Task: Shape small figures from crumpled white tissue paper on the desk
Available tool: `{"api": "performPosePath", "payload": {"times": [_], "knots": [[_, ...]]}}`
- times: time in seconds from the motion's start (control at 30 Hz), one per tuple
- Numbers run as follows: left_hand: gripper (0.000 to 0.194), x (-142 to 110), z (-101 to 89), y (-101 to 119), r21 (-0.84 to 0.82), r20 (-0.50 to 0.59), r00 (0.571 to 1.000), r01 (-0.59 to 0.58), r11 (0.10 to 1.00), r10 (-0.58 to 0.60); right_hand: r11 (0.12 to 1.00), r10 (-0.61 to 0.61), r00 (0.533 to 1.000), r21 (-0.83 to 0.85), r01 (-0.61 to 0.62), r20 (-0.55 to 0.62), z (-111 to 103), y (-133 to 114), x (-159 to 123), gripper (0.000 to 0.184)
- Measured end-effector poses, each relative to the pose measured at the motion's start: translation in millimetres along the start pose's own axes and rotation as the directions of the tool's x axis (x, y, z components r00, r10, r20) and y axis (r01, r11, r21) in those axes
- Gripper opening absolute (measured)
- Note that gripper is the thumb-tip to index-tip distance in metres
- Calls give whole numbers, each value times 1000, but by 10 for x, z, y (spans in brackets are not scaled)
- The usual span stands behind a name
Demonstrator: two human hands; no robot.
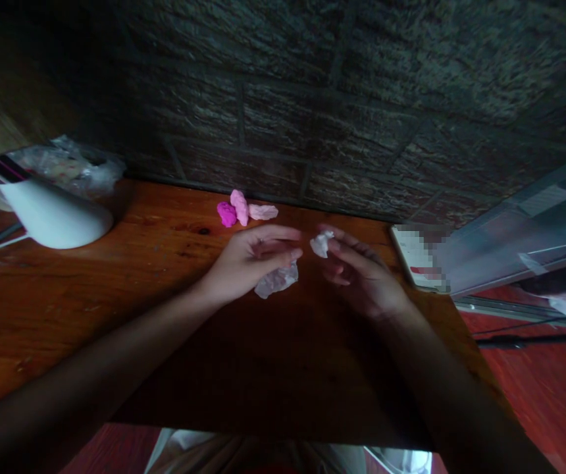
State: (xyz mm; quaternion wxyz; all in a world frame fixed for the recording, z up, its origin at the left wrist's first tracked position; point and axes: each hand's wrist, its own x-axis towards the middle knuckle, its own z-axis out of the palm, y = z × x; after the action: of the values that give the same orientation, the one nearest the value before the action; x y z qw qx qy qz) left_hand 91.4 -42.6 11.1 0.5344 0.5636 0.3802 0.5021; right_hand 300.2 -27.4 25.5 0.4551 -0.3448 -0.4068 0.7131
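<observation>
My left hand [251,260] is curled above the wooden table, thumb and forefinger reaching right. A crumpled translucent plastic wrapper [277,282] pokes out below its thumb and appears held by the fingers, whose grip is partly hidden. Facing it, my right hand [364,276] pinches a small white lump [321,244] between thumb and fingertips. A narrow gap separates the two hands. Just beyond the left hand lie three lumps that look like modelling clay: a magenta one [226,214], a pink one [239,207] and a paler pink one [264,212].
At the left stands a white tapered object [58,214], with crumpled clear plastic [73,168] behind it. A dark brick-patterned wall [273,118] closes off the table's back. A pale flat device [416,260] and a translucent panel [524,224] are at the right edge.
</observation>
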Motion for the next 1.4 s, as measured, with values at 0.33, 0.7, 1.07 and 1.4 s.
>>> {"api": "performPosePath", "payload": {"times": [0.33,0.7,1.07,1.4], "knots": [[38,4,57,-44,-20,1,999,-51,999,51,972,147,982,166,-165,119,144,119,-28,34],[34,-16,118,-57,-16,-140,986,-95,995,91,931,187,972,292,-221,139,170,218,-14,34],[38,-7,76,-45,-93,-48,999,-1,996,-4,943,177,970,255,-215,164,179,218,-15,32],[40,18,77,-83,31,-62,994,-87,996,89,917,217,965,307,-252,146,193,236,-21,35]]}}
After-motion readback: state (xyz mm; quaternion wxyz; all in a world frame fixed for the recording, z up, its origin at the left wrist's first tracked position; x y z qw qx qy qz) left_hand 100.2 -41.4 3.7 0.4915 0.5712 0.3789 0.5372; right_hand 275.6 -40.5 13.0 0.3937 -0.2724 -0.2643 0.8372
